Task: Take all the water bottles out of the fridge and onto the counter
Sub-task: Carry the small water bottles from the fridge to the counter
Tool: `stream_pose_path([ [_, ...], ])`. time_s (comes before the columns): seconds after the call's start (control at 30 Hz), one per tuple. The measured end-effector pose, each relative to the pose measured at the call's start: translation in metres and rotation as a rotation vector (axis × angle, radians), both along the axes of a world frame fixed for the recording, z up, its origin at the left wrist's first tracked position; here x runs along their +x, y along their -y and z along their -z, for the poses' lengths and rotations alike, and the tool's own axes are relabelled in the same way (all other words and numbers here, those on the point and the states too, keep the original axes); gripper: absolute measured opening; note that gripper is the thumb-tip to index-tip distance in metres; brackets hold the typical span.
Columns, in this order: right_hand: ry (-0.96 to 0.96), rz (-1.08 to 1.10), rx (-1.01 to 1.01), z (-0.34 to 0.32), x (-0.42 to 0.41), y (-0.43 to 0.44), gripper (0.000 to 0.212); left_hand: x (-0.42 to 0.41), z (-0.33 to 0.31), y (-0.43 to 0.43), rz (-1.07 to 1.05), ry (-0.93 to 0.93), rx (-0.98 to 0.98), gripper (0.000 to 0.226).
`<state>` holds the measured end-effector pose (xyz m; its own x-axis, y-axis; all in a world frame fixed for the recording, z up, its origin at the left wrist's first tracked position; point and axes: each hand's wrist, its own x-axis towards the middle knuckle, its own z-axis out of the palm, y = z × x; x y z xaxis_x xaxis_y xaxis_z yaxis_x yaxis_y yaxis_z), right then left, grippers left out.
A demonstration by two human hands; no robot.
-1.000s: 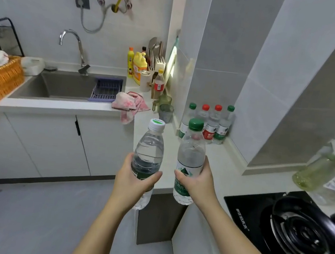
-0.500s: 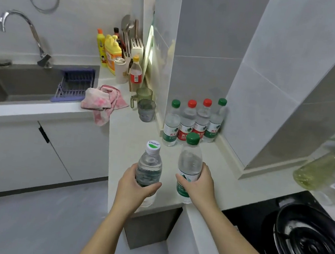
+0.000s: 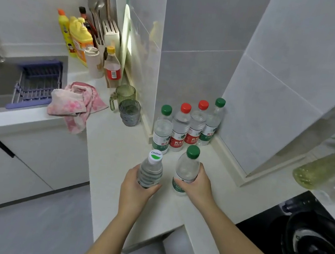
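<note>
My left hand (image 3: 135,188) grips a clear water bottle with a white cap (image 3: 150,169) around its lower body. My right hand (image 3: 199,185) grips a second water bottle with a green cap (image 3: 185,168). Both bottles are upright, low over the pale counter (image 3: 117,148); whether their bases touch it is hidden by my hands. Just behind them, a row of several water bottles (image 3: 185,127) with green and red caps stands in the tiled corner. No fridge is in view.
Two tinted glass cups (image 3: 128,105) stand left of the bottle row, a pink cloth (image 3: 76,104) hangs over the counter edge, and detergent bottles with a utensil holder (image 3: 88,39) stand at the back. A sink (image 3: 2,81) is far left, a black gas hob (image 3: 307,241) right.
Both hands have carried the two bottles forward and down, from in front of the counter edge to a spot over the counter right before the bottle row. My view has tilted down and closer.
</note>
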<state>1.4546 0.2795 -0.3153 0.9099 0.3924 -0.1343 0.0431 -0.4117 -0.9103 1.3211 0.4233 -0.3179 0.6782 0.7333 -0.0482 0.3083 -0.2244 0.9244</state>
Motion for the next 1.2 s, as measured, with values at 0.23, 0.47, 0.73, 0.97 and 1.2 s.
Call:
stream_pose_path([
  [0.23,-0.034,-0.034,0.091,0.015,0.001,0.005,0.061,-0.006,0.017,-0.005,0.037,-0.028,0.015,0.062],
  [0.47,0.024,0.011,-0.031,0.042,-0.003,0.014,0.055,-0.005,0.039,-0.006,0.078,-0.121,0.036,0.052],
  [0.73,0.062,0.055,-0.054,0.049,0.025,0.016,0.047,0.061,0.032,0.015,0.174,-0.177,0.089,0.052],
  [0.97,0.147,0.116,-0.169,0.045,0.079,0.027,0.047,0.130,0.025,0.024,0.299,-0.285,0.161,0.055],
  [1.2,0.147,0.233,-0.225,0.042,0.118,0.026,0.023,0.182,0.018,0.035,0.363,-0.535,0.301,0.057],
])
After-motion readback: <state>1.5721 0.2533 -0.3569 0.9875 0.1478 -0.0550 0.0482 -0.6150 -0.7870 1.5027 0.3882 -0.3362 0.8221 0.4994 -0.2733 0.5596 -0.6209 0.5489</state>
